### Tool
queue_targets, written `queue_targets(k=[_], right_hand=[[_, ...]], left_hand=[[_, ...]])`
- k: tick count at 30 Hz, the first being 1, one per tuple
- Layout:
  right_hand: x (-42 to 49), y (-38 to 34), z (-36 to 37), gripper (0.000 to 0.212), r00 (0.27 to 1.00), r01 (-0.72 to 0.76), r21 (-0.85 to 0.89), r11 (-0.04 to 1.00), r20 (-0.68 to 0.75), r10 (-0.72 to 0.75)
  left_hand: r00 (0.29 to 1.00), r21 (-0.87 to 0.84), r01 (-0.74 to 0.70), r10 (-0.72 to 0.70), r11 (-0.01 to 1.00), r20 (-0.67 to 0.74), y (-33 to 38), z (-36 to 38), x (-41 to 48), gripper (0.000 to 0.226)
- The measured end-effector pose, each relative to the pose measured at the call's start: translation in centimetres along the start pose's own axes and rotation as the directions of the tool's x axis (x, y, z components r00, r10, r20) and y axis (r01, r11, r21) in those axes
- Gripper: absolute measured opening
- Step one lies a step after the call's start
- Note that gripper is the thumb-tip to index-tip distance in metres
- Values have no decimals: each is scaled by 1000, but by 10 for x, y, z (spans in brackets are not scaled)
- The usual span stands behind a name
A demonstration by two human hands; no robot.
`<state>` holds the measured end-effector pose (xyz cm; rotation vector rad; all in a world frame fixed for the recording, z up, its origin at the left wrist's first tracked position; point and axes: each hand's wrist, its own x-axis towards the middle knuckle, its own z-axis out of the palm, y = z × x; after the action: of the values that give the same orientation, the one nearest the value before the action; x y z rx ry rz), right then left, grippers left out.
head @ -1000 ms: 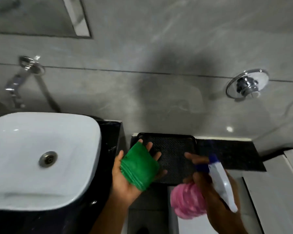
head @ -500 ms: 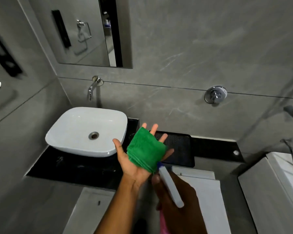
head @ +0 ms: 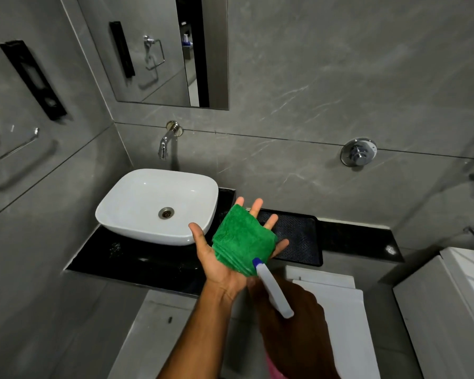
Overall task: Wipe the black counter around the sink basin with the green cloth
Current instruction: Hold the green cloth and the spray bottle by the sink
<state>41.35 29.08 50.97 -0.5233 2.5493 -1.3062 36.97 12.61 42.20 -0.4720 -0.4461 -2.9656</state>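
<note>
A folded green cloth [head: 244, 240] lies on the upturned palm of my left hand [head: 219, 263], whose fingers are spread flat beneath it, in the air in front of the counter. My right hand [head: 293, 324] is closed around a spray bottle [head: 274, 288] with a white head and blue nozzle; the nozzle tip touches the cloth's near edge. The bottle's pink body is mostly hidden below my hand. The white sink basin [head: 159, 203] stands on the black counter [head: 137, 263] to the left of both hands.
A black perforated tray [head: 298, 239] lies on the counter right of the basin. A chrome tap [head: 166, 142] juts from the grey wall above the basin, under a mirror [head: 162, 50]. A round chrome valve [head: 357, 153] sits further right. White lidded units [head: 340, 310] stand below the counter.
The view has pulled back and tilted up, from a close look at the basin to the whole vanity. The spray bottle has swung in so that its nozzle meets the cloth on my left palm.
</note>
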Motion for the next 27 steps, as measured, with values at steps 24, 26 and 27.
queue_targets(k=[24, 26, 27], right_hand=[[22, 12, 26, 33, 1000, 26, 25, 999, 0, -26], [24, 15, 26, 43, 1000, -9, 35, 999, -6, 9], [25, 16, 27, 44, 1000, -14, 60, 998, -7, 15]], left_hand=[[996, -35, -46, 43, 998, -75, 12, -12, 4, 109], [996, -18, -45, 43, 999, -80, 11, -15, 5, 109], [994, -10, -39, 37, 999, -98, 11, -13, 4, 108]])
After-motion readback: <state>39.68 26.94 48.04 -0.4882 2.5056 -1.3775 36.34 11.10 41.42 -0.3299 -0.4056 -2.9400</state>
